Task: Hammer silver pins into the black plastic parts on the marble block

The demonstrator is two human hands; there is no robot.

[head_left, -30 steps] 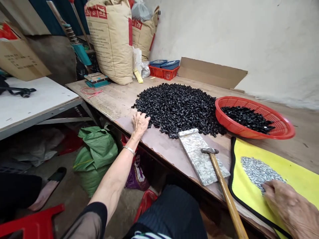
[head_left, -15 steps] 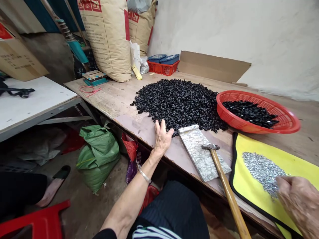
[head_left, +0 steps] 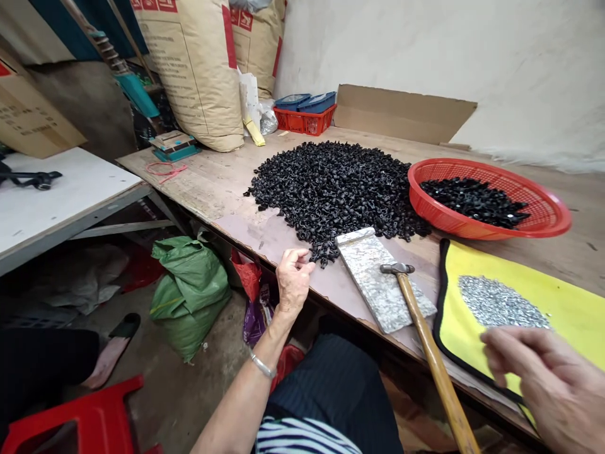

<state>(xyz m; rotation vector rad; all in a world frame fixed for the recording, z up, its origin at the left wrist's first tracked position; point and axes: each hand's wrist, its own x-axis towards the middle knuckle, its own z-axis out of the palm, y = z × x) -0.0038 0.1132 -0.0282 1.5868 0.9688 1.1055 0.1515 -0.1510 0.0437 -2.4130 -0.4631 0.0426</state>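
Note:
At the near edge of a heap of small black plastic pieces [head_left: 335, 183], my left hand [head_left: 293, 280] has its fingers curled together. Whether a piece is between its fingertips is hidden. My right hand [head_left: 543, 372], a little blurred, is over the front of a yellow cloth [head_left: 477, 265] with black edging, its thumb and forefinger closed in a pinch. What it pinches, if anything, is too small to make out. Just beyond it lies a pile of small silvery metal bits [head_left: 501, 302]. Between my hands, a hammer [head_left: 428, 334] rests with its head on a mottled stone slab [head_left: 373, 277].
A red plastic basket [head_left: 472, 230] holding more black pieces stands at the right. Behind the heap are a red crate [head_left: 305, 120] with blue boxes and large paper sacks [head_left: 198, 75]. A green sack [head_left: 189, 290] and a red stool [head_left: 89, 410] are on the floor.
My left hand has drawn back from the heap toward me and curled its fingers. My right hand has moved from the metal bits toward me and left. The view has shifted slightly.

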